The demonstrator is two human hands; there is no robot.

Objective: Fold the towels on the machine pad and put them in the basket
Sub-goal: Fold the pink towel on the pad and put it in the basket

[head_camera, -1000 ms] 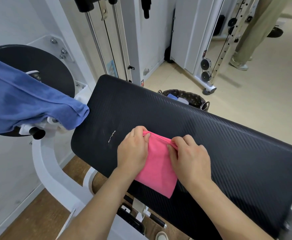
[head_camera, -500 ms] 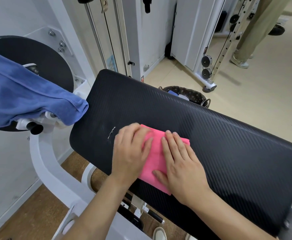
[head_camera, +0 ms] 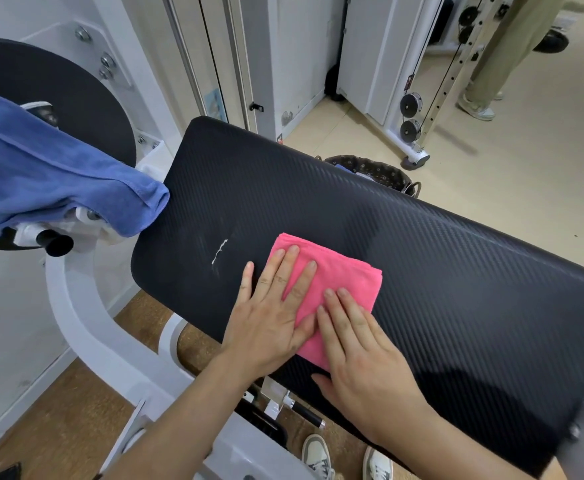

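Observation:
A folded pink towel (head_camera: 339, 275) lies on the black machine pad (head_camera: 456, 289), near its front edge. My left hand (head_camera: 273, 313) lies flat with straight fingers across the towel's left part and the pad beside it. My right hand (head_camera: 356, 351) presses flat on the towel's lower right part. A blue towel (head_camera: 48, 178) hangs over the machine's round black disc at the left. Behind the pad's far edge stands a dark patterned basket (head_camera: 377, 169), mostly hidden, with blue and white cloth inside.
The white machine frame (head_camera: 86, 323) curves below the pad at the left. A cable machine with pulleys (head_camera: 410, 116) stands on the beige floor at the back right. Another person's legs (head_camera: 498, 57) stand at the top right. My shoes (head_camera: 318, 455) show below the pad.
One second ago both hands pinched the pink towel's upper edge. They folded it over, and both now lie flat on it, having slid toward me. The towel is shorter and squarer.

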